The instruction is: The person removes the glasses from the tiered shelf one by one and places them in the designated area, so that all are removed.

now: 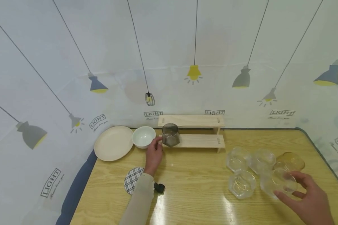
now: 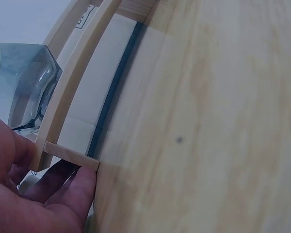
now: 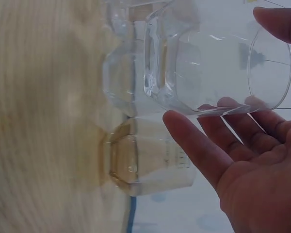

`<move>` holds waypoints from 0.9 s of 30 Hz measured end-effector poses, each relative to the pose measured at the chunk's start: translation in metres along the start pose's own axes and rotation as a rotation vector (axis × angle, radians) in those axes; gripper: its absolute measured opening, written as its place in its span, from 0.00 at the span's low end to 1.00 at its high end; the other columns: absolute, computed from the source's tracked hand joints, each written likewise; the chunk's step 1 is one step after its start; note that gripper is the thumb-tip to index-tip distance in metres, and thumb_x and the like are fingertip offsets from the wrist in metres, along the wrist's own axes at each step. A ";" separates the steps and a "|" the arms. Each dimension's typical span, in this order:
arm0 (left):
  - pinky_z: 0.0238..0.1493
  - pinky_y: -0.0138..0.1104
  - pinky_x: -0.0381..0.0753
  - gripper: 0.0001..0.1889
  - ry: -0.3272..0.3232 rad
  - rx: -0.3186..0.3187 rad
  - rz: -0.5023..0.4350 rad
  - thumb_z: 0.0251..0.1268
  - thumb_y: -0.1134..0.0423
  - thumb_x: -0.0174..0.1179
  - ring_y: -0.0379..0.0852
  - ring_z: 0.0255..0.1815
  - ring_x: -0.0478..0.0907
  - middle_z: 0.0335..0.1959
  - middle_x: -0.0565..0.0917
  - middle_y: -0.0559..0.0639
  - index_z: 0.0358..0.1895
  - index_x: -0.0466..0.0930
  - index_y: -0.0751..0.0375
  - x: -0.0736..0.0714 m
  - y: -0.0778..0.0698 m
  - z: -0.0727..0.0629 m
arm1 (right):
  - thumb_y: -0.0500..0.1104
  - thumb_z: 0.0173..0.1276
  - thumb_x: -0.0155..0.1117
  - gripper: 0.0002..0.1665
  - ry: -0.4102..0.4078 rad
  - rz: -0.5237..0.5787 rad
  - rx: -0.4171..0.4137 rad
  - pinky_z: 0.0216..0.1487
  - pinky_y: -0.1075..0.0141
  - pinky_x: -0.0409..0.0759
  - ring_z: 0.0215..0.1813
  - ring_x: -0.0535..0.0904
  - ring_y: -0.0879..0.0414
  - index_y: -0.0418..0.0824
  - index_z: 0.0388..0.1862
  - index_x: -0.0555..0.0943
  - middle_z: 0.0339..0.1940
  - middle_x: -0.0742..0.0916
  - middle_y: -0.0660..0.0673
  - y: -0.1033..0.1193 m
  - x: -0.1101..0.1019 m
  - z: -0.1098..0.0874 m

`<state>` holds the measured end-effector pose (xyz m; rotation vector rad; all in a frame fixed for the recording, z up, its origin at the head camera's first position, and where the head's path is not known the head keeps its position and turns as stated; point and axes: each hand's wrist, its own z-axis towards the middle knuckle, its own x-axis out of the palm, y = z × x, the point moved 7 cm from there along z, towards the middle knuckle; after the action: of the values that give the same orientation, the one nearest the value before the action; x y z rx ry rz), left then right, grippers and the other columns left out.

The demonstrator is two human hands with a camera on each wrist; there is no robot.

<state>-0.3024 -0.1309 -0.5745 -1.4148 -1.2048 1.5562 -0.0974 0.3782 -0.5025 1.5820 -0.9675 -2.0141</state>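
A two-tier wooden shelf (image 1: 200,141) stands at the back of the table. My left hand (image 1: 154,154) is at the left end of its lower step, with thumb and fingers around the end support (image 2: 72,154) in the left wrist view. Close beside those fingers, a smoky grey glass (image 1: 170,135) rests on the lower step. At the right, my right hand (image 1: 311,195) holds a clear faceted glass (image 3: 208,63) between thumb and fingers, tipped sideways in the right wrist view. Behind that glass stands an amber glass (image 3: 150,160).
Several clear glasses (image 1: 238,159) stand grouped at the right. A pale bowl (image 1: 143,137) and a cream oval plate (image 1: 114,143) sit at the back left. A checked round coaster (image 1: 133,179) lies partly under the left forearm, near a small black object (image 1: 159,187).
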 end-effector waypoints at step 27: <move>0.43 0.39 0.81 0.16 0.002 -0.007 -0.015 0.86 0.58 0.49 0.48 0.42 0.80 0.47 0.85 0.54 0.66 0.80 0.44 -0.001 0.001 0.000 | 0.52 0.60 0.84 0.48 0.159 -0.048 -0.090 0.37 0.79 0.82 0.53 0.59 0.94 0.37 0.71 0.69 0.62 0.79 0.44 -0.014 0.030 0.010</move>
<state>-0.3017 -0.1323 -0.5752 -1.4087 -1.2174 1.5414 -0.1143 0.3700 -0.5318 1.7016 -0.7761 -1.9010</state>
